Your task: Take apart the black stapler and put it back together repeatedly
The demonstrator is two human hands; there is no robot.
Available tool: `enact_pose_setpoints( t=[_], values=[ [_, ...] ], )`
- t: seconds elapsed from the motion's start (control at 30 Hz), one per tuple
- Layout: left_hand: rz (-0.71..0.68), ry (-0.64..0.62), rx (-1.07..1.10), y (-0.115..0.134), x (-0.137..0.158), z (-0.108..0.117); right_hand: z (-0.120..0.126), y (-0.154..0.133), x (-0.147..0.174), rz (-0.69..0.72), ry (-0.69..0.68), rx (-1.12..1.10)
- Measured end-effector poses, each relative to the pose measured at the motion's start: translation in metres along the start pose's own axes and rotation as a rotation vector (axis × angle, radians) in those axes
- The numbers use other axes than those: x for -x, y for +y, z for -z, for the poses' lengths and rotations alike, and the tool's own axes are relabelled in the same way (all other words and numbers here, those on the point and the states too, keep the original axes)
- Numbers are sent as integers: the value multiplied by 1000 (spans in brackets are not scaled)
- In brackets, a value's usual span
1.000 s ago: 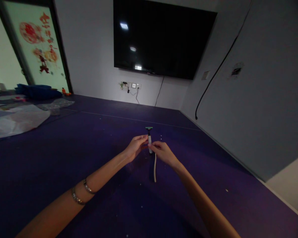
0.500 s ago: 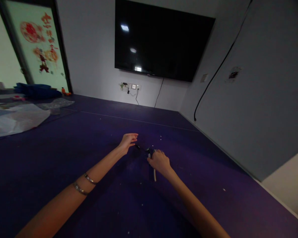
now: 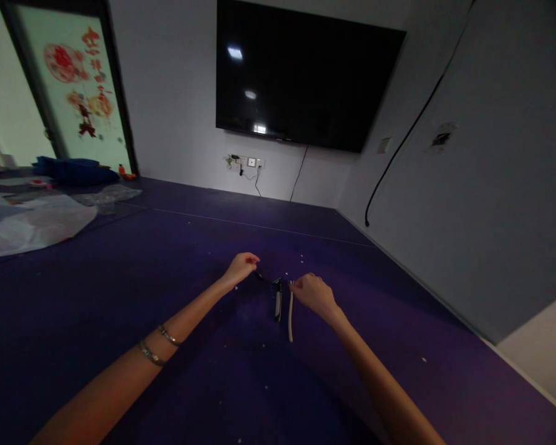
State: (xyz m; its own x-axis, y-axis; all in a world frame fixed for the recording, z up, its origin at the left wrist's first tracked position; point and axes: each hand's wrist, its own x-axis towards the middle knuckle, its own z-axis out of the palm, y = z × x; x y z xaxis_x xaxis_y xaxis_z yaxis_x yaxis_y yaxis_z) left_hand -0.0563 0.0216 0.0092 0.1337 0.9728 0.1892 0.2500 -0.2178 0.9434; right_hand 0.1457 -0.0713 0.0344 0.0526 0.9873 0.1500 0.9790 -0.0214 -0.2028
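My right hand [image 3: 314, 292] is closed with thumb and fingers pinching the upper part of a short white cable [image 3: 291, 321]. Small pale tips show at the cable's top, and its lower end hangs towards me. Just left of it is a slim dark tool with a grey side [image 3: 278, 301], apart from the right fingers; its exact kind is unclear. A thin dark part runs from its top towards my left hand [image 3: 241, 268]. The left fingers are curled together by that part's dark end, and what lies between them is hidden. Two bracelets [image 3: 160, 344] circle the left forearm.
Small white scraps [image 3: 302, 258] dot the purple floor [image 3: 204, 346]. Clear plastic and white sheeting [image 3: 50, 225] lie at left, before a blue cloth bundle [image 3: 76, 171]. A black cable [image 3: 398, 145] hangs on the right wall. A television [image 3: 306, 74] and sockets [image 3: 248, 162] are ahead.
My right hand has moved right with the white cable, away from the dark tool, which now shows in full. The left fingers have curled closer together.
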Motion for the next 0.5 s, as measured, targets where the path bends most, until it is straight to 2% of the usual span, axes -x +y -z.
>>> enact_pose_setpoints(
  t=[0.1,0.2,0.27,0.37,0.5],
  values=[
    [-192,-18,-332,-16,-1,-1,11,20,-7,-22,3,-43],
    [-274,-72,-696,-27,4,-5,16,35,-11,-57,9,-55],
    [-309,-95,-864,-31,8,-9,17,41,-12,-66,14,-62],
    [-360,-77,-982,-32,10,-13,18,47,-12,-73,13,-80],
    [-375,-82,-987,-35,6,-15,19,50,-10,-83,26,-109]
  ],
)
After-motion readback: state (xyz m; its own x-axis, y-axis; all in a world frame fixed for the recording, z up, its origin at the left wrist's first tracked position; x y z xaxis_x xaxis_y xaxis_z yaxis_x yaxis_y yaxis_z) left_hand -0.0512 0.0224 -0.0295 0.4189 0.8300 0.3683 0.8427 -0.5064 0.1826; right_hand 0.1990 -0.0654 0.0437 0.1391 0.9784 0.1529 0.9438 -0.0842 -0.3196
